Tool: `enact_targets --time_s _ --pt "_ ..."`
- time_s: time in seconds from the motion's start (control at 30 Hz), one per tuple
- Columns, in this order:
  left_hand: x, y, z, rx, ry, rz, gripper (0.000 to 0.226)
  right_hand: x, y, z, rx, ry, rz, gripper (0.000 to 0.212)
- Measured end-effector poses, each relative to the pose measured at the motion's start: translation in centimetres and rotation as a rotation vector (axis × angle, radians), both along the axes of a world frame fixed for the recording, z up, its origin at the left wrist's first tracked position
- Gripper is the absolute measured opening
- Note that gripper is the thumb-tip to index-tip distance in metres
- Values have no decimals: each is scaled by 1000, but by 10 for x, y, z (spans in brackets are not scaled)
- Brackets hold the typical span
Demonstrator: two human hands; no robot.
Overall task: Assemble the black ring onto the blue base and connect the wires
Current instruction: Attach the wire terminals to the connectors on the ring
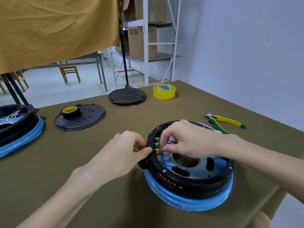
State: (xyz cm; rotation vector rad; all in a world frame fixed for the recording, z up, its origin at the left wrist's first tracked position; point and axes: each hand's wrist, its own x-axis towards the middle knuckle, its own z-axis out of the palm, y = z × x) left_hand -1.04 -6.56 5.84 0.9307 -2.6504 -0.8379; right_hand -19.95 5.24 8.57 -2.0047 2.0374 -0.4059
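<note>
Head view of a table (98,162) covered in olive cloth. The black ring (194,183) sits on the blue base (189,203) at the near right of the table, with a row of brass terminals (157,148) along its left inner wall. The left hand (125,150) has its fingers curled, with thumb and fingertips pressed against the outer left edge of the ring beside the terminals. The right hand (185,140) reaches across the ring from the right, its fingers curled and pinching a wire end at the terminals; exactly which wire it grips cannot be told. Blue wires (174,165) loop from the terminals over the inner blue plate. Behind the ring lie pliers (225,120) with yellow and green handles. Farther back stand a yellow tape roll (164,91) and 2 dark round covers (80,117) (127,95), the nearer cover carrying a black tape roll (71,111). A second ring-and-base unit (18,129) rests at the left edge.
</note>
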Motion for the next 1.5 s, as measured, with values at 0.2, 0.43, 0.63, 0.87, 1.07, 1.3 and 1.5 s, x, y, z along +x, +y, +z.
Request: enact_targets --time_s 0.2,0.43,0.63,0.87,1.07,1.3,1.5 --pt "1 4 3 -2 -6 -7 14 6 1 -3 -20 -13 -64 10" --pt "-1 17 4 -128 -75 -2 47 14 0 -10 -46 9 -152 9" --pt "2 21 2 -186 -77 -44 46 24 1 -12 -60 22 -206 9" --pt "2 22 1 -169 -56 -49 46 33 -2 -8 -46 80 -231 10" --pt "1 26 4 -168 -74 -38 46 33 -5 -4 -12 61 -225 10" --pt "0 28 2 -206 -76 -19 42 35 -5 -5 -23 62 -229 13" --pt "0 25 1 -184 -66 -12 48 32 -4 -6 -23 7 -251 14"
